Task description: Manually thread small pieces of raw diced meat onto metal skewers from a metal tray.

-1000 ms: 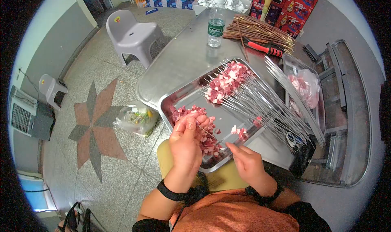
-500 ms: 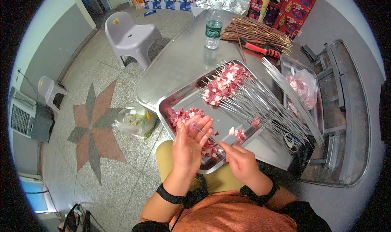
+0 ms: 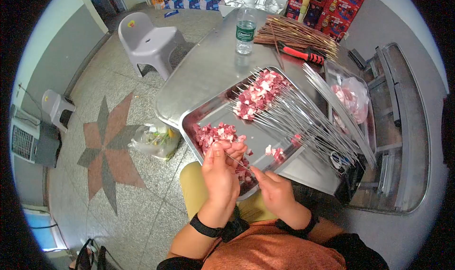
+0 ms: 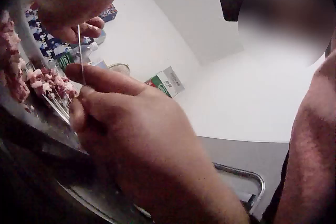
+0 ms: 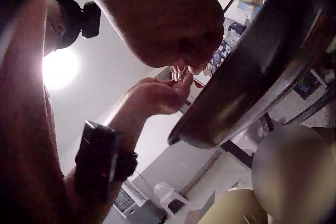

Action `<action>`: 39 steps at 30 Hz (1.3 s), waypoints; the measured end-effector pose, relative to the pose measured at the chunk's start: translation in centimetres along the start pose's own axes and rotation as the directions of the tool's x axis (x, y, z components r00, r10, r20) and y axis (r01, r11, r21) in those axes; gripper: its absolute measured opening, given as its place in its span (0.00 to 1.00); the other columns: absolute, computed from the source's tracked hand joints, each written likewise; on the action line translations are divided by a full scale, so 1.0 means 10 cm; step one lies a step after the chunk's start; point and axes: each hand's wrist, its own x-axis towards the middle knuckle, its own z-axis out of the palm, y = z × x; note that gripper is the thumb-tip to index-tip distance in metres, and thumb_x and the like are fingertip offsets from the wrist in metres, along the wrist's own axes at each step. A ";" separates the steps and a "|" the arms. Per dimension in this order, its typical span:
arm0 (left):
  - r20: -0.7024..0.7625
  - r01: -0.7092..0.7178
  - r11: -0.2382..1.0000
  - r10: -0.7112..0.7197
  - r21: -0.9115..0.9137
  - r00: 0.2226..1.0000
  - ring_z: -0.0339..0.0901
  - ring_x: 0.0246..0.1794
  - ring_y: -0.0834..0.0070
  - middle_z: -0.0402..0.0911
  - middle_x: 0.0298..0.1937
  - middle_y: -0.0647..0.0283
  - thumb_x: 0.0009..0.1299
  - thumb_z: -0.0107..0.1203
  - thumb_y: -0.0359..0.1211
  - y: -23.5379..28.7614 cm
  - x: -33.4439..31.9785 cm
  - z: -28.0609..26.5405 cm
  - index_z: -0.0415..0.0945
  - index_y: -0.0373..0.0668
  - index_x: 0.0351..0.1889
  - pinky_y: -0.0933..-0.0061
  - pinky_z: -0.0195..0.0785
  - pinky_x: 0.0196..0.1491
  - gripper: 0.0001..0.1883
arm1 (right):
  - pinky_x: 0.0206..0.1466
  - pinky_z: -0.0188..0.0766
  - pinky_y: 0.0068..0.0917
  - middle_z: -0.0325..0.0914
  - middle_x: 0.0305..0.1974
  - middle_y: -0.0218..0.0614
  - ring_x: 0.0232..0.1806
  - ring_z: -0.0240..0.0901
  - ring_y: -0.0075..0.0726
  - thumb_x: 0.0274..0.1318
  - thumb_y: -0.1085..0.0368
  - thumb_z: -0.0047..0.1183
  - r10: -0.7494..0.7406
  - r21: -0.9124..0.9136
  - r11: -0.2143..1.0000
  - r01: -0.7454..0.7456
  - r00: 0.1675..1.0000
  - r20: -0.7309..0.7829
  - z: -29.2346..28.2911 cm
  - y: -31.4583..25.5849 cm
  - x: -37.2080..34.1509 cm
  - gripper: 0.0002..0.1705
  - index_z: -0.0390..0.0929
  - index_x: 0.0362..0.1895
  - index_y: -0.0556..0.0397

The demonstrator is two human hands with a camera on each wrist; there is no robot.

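In the head view, my left hand [image 3: 222,180] is palm up over the tray's near left corner, its fingers curled round the far end of a thin metal skewer [image 3: 238,161]. Any meat inside those fingers is hidden. My right hand [image 3: 279,194] pinches the skewer's near end between thumb and fingertips, which the left wrist view also shows at the right hand [image 4: 142,124]. Loose diced meat [image 3: 213,133] lies in the metal tray [image 3: 192,149] beyond and beneath the left hand. Loaded skewers [image 3: 260,92] rest across the tray's far right part, handles pointing right.
Bare metal skewers [image 3: 339,109] lie over a smaller tray with bagged meat [image 3: 353,97]. Behind are a water bottle [image 3: 245,28], brown sticks [image 3: 303,33] and a red-black handled tool [image 3: 303,55]. A few meat cubes [image 3: 275,151] sit near the tray's right edge.
The fingers of my left hand, spread half a second ago, have curled in round the skewer's far end. My right hand keeps its pinch on the near end. The head view has shifted slightly.
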 end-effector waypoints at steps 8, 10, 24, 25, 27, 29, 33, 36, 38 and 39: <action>-0.023 0.090 0.995 -0.091 -0.044 0.996 0.75 0.46 0.64 0.76 0.42 0.52 0.73 0.39 0.40 0.07 -0.02 0.08 0.68 0.37 0.40 0.67 0.66 0.51 0.15 | 0.31 0.71 0.37 0.70 0.30 0.42 0.28 0.71 0.49 0.47 0.75 0.42 -0.005 0.016 1.000 0.006 1.000 -0.022 0.01 0.01 0.05 0.28 0.65 0.57 0.52; 0.020 0.114 0.988 -0.113 -0.102 0.993 0.74 0.47 0.64 0.76 0.44 0.51 0.73 0.39 0.40 0.12 0.02 0.04 0.67 0.36 0.42 0.67 0.66 0.51 0.15 | 0.31 0.71 0.37 0.70 0.30 0.42 0.28 0.71 0.49 0.48 0.75 0.42 -0.002 0.060 0.998 0.004 1.000 -0.026 0.01 0.02 0.05 0.27 0.65 0.57 0.52; 0.025 -0.057 0.997 0.059 -0.057 0.998 0.76 0.40 0.65 0.77 0.34 0.55 0.73 0.38 0.39 -0.13 -0.01 -0.03 0.65 0.41 0.33 0.64 0.69 0.49 0.12 | 0.29 0.68 0.32 0.70 0.27 0.45 0.25 0.70 0.47 0.49 0.77 0.44 0.031 0.116 0.993 -0.015 0.991 -0.131 0.17 -0.05 0.06 0.23 0.70 0.52 0.54; 0.024 -0.056 0.998 0.057 -0.035 0.998 0.76 0.41 0.64 0.77 0.35 0.54 0.73 0.38 0.38 -0.16 -0.03 -0.03 0.65 0.40 0.33 0.64 0.68 0.49 0.12 | 0.29 0.68 0.33 0.70 0.27 0.45 0.26 0.70 0.47 0.49 0.76 0.44 0.021 0.128 0.992 -0.001 0.989 -0.149 0.18 -0.05 0.07 0.22 0.70 0.52 0.54; 0.029 -0.049 0.999 0.049 -0.006 0.998 0.76 0.41 0.63 0.77 0.36 0.53 0.73 0.38 0.38 -0.19 -0.06 -0.03 0.65 0.40 0.33 0.64 0.68 0.49 0.12 | 0.29 0.69 0.33 0.70 0.27 0.45 0.26 0.70 0.47 0.49 0.76 0.44 0.022 0.122 0.992 -0.003 0.987 -0.157 0.16 -0.07 0.09 0.22 0.70 0.52 0.53; 0.058 -0.023 0.997 0.019 0.071 0.998 0.75 0.43 0.64 0.76 0.42 0.53 0.72 0.41 0.38 -0.19 -0.07 -0.04 0.67 0.39 0.43 0.67 0.67 0.50 0.12 | 0.29 0.69 0.33 0.70 0.28 0.45 0.26 0.70 0.47 0.49 0.76 0.44 0.022 0.114 0.994 -0.004 0.987 -0.161 0.10 -0.04 0.07 0.22 0.70 0.52 0.53; 0.190 -0.183 0.862 0.104 0.472 0.976 0.74 0.45 0.69 0.73 0.50 0.57 0.68 0.46 0.32 0.04 0.08 -0.10 0.63 0.42 0.59 0.72 0.66 0.49 0.20 | 0.33 0.71 0.38 0.73 0.35 0.45 0.31 0.73 0.51 0.46 0.75 0.43 0.061 -0.040 0.997 -0.066 0.992 -0.112 -0.38 0.16 0.06 0.25 0.68 0.53 0.52; 0.548 -0.527 0.273 0.002 0.805 0.837 0.75 0.44 0.70 0.77 0.42 0.58 0.62 0.50 0.28 0.26 0.51 -0.17 0.74 0.42 0.46 0.72 0.67 0.46 0.14 | 0.33 0.71 0.38 0.74 0.34 0.45 0.31 0.73 0.51 0.47 0.75 0.44 0.070 -0.050 0.996 -0.077 0.990 -0.123 -0.69 0.27 0.05 0.23 0.69 0.51 0.53; 0.679 -0.679 0.035 -0.083 0.734 0.729 0.75 0.42 0.68 0.78 0.41 0.58 0.60 0.51 0.28 0.16 0.72 -0.15 0.75 0.42 0.42 0.71 0.67 0.44 0.12 | 0.32 0.71 0.37 0.74 0.33 0.45 0.31 0.73 0.52 0.47 0.75 0.45 0.114 -0.040 0.992 -0.119 0.988 -0.103 -0.81 0.25 0.06 0.21 0.70 0.50 0.54; 0.768 -0.797 -0.178 -0.212 0.577 0.604 0.75 0.40 0.65 0.78 0.39 0.57 0.58 0.52 0.29 0.11 0.81 -0.15 0.77 0.42 0.38 0.69 0.68 0.43 0.10 | 0.32 0.71 0.37 0.74 0.33 0.45 0.31 0.73 0.52 0.47 0.75 0.45 0.111 -0.028 0.993 -0.114 0.989 -0.095 -0.82 0.27 0.07 0.21 0.70 0.50 0.54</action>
